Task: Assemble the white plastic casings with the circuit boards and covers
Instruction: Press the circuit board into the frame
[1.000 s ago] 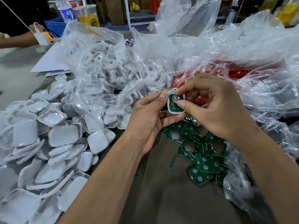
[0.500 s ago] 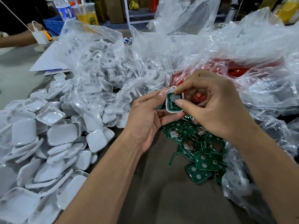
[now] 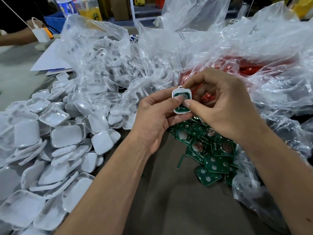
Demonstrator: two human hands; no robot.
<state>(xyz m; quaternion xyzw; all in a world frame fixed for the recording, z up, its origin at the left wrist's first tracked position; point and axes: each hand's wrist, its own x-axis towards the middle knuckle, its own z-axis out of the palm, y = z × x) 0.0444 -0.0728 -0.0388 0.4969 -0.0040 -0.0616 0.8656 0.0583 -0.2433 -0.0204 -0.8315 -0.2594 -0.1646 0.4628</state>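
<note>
Juice cup (image 3: 90, 10), water bottle (image 3: 66, 6)

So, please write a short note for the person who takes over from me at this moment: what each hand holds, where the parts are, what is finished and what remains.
Left hand: holds the white casing from below, thumb pressing on the green circuit board inside it.
Right hand: pinches the same casing at its top and lower edge.
Parts: loose circuit boards lie on the table under the right hand; white covers are piled at left; more white parts sit in the clear bag behind.
Done: the board is in the casing.
Left: whether it is fully seated cannot be told; no cover is on it yet. Many boards and covers remain.
</note>
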